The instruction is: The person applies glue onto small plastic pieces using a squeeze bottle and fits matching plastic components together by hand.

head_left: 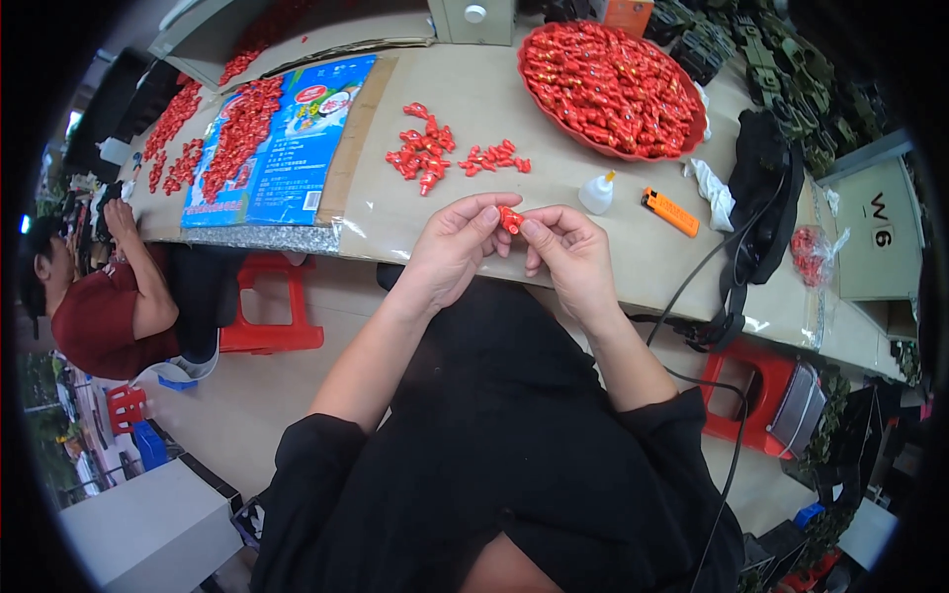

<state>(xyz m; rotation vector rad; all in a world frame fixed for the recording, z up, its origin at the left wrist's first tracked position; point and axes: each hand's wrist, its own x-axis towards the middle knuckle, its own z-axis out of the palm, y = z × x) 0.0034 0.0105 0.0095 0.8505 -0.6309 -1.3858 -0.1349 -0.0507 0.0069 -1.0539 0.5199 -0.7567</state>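
Between my two hands, just over the table's near edge, is a small glossy red figurine (510,219) with gold marks. The fingertips of my left hand (457,243) pinch it from the left. My right hand (571,253) has its thumb and forefinger closed on its right side. Beyond them, a loose group of similar red figurines (423,148) lies on the table. A red round tray (633,156) heaped with more of them stands at the far right. Near my right hand are a small white squeeze bottle (596,195) and an orange lighter (672,211).
Crumpled white tissue (712,193) and a black bag (759,188) with a cable lie to the right. At left, a flattened blue carton (297,148) bears more red pieces. A co-worker (119,306) in dark red sits there. Red stools (272,306) stand beneath the table.
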